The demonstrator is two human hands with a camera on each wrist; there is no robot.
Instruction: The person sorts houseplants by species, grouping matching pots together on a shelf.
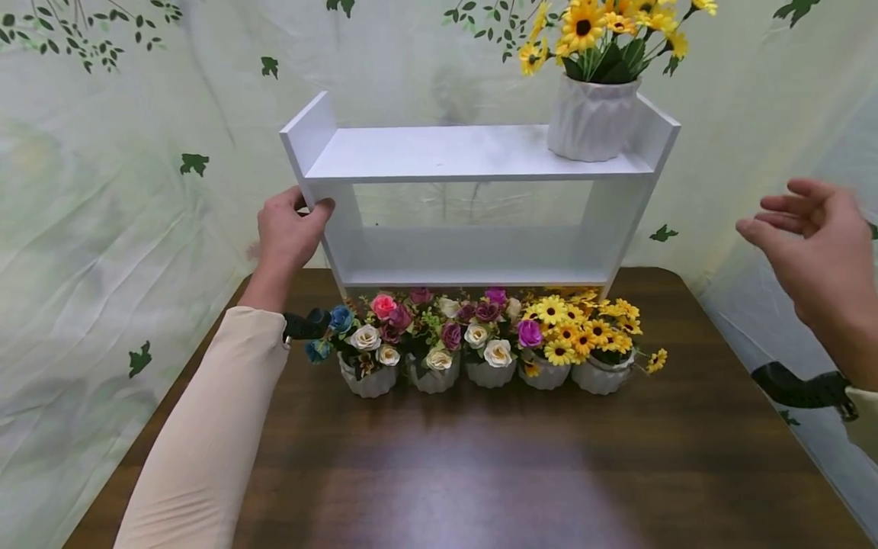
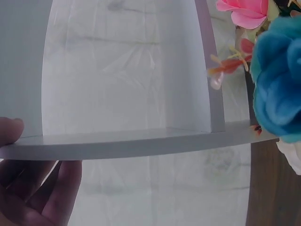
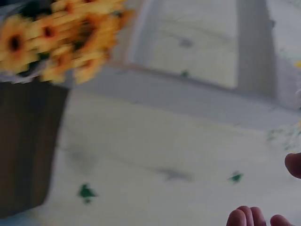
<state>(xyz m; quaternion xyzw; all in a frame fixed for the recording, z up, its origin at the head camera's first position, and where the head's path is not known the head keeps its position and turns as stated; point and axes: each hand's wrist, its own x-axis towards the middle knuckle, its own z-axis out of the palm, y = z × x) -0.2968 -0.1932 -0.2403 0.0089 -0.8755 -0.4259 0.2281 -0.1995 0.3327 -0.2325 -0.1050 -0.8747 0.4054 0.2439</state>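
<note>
A white two-tier shelf (image 1: 439,156) stands at the back of the table. My left hand (image 1: 291,229) grips the edge of its left side panel, and in the left wrist view the thumb (image 2: 10,131) lies on one face with the fingers on the other. Off to the right of the shelf, my right hand (image 1: 819,255) is in the air with fingers loosely bent, touching nothing. A white pot of yellow daisies (image 1: 593,118) rests on the right end of the top board. Nothing stands on the lower board.
In front of the shelf, several potted flowers line up: roses (image 1: 365,374) at the left, mixed roses (image 1: 490,370) in the middle, yellow daisies (image 1: 604,374) at the right. They stand on a dark wooden table (image 1: 480,473). A leaf-printed cloth (image 1: 137,252) hangs behind.
</note>
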